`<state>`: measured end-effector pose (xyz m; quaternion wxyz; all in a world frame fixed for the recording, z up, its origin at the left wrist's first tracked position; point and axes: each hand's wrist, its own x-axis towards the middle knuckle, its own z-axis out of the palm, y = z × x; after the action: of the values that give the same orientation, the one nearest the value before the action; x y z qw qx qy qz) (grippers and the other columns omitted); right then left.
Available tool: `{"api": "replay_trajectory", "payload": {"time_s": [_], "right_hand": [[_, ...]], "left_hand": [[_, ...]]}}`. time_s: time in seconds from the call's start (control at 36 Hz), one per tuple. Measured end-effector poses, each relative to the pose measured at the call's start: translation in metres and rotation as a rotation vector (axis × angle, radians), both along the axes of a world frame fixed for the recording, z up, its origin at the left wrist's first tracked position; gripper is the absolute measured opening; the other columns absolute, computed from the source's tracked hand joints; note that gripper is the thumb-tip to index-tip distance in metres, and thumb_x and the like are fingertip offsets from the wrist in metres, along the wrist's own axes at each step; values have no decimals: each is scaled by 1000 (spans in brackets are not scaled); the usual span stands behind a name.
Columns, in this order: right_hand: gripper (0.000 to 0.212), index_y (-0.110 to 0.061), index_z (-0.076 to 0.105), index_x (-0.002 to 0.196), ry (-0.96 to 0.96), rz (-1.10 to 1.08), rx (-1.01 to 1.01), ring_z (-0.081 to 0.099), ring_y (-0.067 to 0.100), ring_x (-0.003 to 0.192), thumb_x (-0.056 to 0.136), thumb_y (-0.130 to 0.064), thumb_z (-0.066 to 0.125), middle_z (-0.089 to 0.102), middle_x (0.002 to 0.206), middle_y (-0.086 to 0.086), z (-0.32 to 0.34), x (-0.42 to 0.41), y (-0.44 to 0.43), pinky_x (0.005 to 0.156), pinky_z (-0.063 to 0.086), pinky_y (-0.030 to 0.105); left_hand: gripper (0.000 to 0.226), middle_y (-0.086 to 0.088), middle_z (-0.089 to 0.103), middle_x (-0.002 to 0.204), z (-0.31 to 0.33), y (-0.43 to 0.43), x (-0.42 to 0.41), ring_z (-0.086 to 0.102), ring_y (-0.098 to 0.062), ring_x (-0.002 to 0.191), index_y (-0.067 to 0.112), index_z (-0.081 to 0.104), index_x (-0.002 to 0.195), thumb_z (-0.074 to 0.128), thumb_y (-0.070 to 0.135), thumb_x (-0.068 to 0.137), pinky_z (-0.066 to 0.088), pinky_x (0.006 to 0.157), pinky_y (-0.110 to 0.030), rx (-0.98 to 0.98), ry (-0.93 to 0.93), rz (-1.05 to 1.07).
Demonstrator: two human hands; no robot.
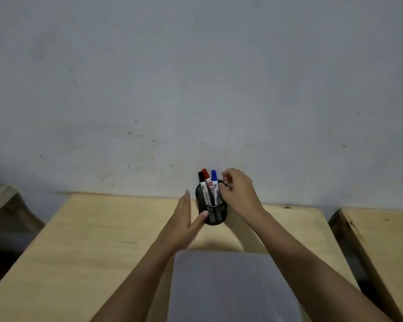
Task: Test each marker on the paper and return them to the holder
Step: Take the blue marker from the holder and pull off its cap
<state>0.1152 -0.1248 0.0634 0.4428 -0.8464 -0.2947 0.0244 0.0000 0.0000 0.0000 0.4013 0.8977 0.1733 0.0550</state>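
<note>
Head view: black mesh holder (pixel 215 216) stands upright near the far edge of the wooden tabletop (pixel 91 240), close to the grey wall (pixel 196 77). Three markers sit inside, caps up: black-capped marker (pixel 202 184) on the left, red-capped marker (pixel 206 180) in the middle, blue-capped marker (pixel 214 182) on the right. All three lean slightly left, white barrels showing above the rim.

Left hand (pixel 184 225) is released, fingers straight and together, palm turned toward the holder. Thumb tip touches the holder's left side low down; the straight fingers stand just beside its left wall. Not gripping anything.

Right hand (pixel 239 194) is at the holder's right rim, fingers curled loosely inward, just beside the blue-capped marker. It overlaps the rim there. Cannot tell if the fingertips pinch the rim or a marker; nothing clearly held.

White paper (pixel 228 287) lies flat on the near part of the tabletop, between the two forearms, well apart from the holder. No marks visible on it, though the sheet is dim and slightly blurred.

A second wooden surface (pixel 382 240) sits to the right, separated by a gap. Another partly visible one at far left (pixel 0 201).
</note>
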Motion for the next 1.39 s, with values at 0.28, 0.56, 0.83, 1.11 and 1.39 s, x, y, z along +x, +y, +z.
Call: {"api": "replay_trajectory", "payload": {"time_s": [0.28,0.56,0.83,1.11,1.39], "right_hand": [[18,-10,54,87,-192,-132,-11,51,18,77,83,-24,64,55,85,3,-38,14,23,66,40,29],[18,-5,60,92,-240,-151,-65,58,25,76,83,-20,64,62,88,9,-38,15,30,63,44,31],[11,-11,60,84,-44,-250,389,49,4,60,80,-10,69,55,71,-3,-19,-15,-6,56,40,1],[11,-13,60,98,-208,-317,689,60,-1,83,87,-13,62,63,93,-6,5,-52,-36,72,43,3],[22,-9,65,109,-280,-236,465,61,17,84,88,-14,60,62,105,9,10,-81,-56,68,43,2]], "left_hand": [[64,27,49,130,-34,-4,34,45,14,119,44,33,132,69,29,82,39,90,-4,-345,-276,-65],[55,19,59,116,-61,3,43,56,13,104,32,46,120,76,22,76,48,89,-15,-342,-333,-83],[54,-3,43,121,-54,6,43,55,-10,107,25,47,122,75,21,76,43,91,-16,-284,-333,-138],[59,-6,49,118,-58,5,46,60,-19,106,25,55,113,79,39,61,50,97,-42,-241,-327,-56],[50,-3,50,122,-14,-14,-11,52,-14,109,10,45,129,66,12,84,47,96,-39,-484,-464,74]]}}
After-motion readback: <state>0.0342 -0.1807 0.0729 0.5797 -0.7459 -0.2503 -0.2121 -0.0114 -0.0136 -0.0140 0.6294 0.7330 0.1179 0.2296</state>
